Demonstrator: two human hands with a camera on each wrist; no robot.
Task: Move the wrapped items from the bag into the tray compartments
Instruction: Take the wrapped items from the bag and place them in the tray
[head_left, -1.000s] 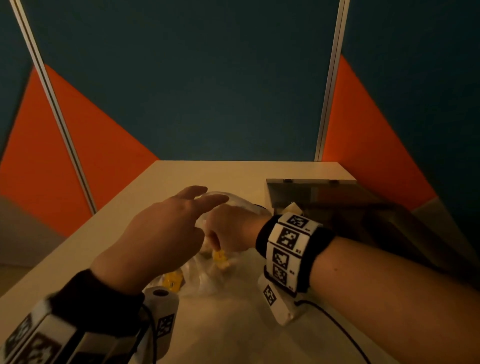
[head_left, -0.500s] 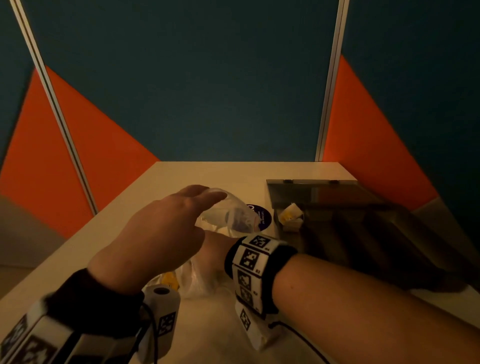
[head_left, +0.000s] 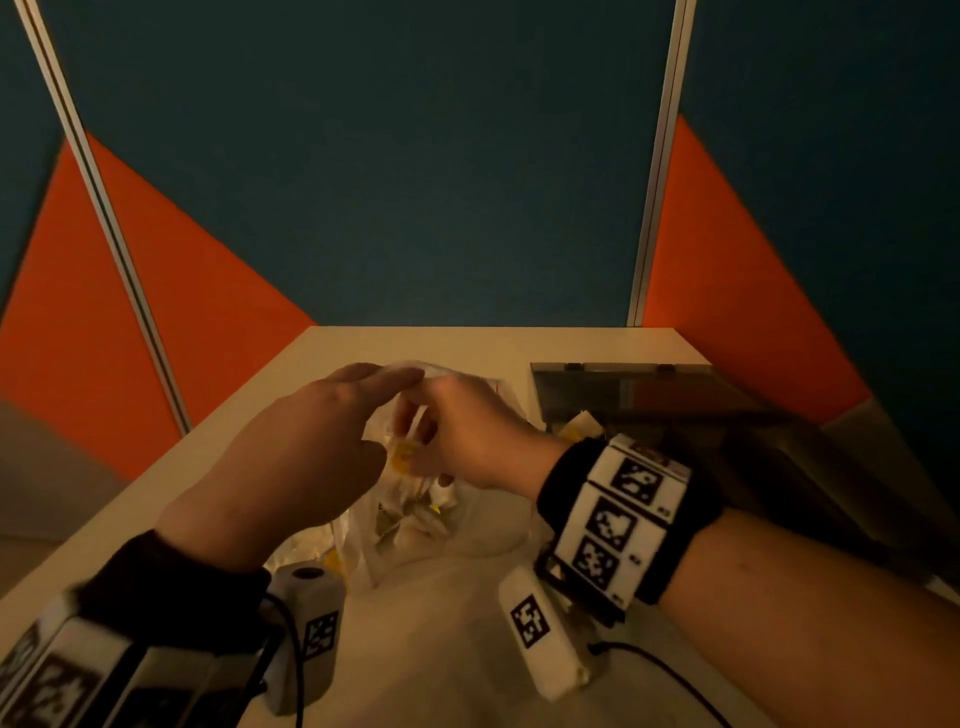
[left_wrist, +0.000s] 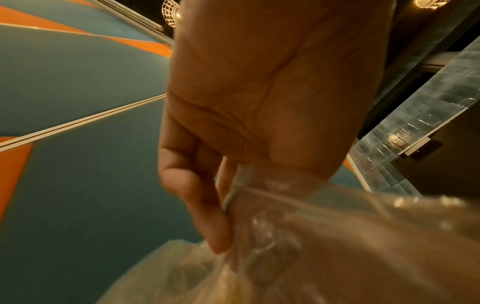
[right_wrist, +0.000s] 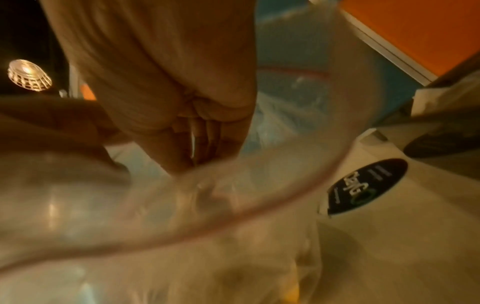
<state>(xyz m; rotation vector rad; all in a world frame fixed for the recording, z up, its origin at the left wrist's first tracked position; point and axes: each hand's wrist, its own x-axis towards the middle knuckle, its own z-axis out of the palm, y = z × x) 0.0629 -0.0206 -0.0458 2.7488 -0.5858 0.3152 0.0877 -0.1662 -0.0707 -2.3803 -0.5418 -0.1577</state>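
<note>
A clear plastic bag (head_left: 415, 519) lies on the table with several yellow-and-white wrapped items inside it. My left hand (head_left: 332, 441) holds the bag's top edge up; in the left wrist view its fingers (left_wrist: 207, 205) and thumb pinch the bag (left_wrist: 311, 236). My right hand (head_left: 467, 431) is at the bag's mouth with its fingers curled, pinching a yellow wrapped item (head_left: 402, 453). The right wrist view, blurred, shows the bunched fingers (right_wrist: 197, 139) behind the bag's rim (right_wrist: 233, 207). The dark tray (head_left: 649, 395) stands to the right and holds one wrapped item (head_left: 576, 428).
A black oval label (right_wrist: 366, 185) sits on the table between bag and tray. The tray's clear lid (head_left: 623, 374) stands up at its far side. Orange and teal wall panels close off the table's far end.
My right hand went down into the bag toward me, then rose to the bag's mouth with a yellow item. My left hand stayed on the bag's top edge.
</note>
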